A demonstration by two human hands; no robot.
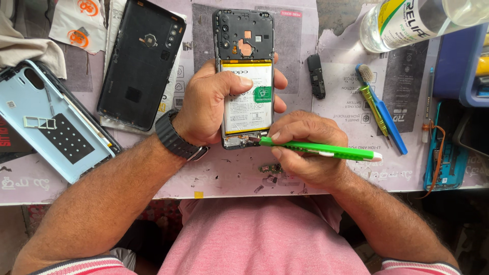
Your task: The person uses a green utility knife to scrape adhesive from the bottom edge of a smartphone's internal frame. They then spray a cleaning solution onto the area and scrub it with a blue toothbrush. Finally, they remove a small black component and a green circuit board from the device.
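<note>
Left hand [214, 104] grips opened phone [247, 81] mid-bench. Right hand [305, 147] pinches green tool [326, 150] at its lower end. Bench mat [346, 102] worn (stained); black back cover [140, 61] toward far-left corner.

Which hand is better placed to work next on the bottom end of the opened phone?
Probably the right hand: it holds the green tool with its tip at the bottom end of the opened phone. The left hand is wrapped around the phone, thumb on the battery.
</note>
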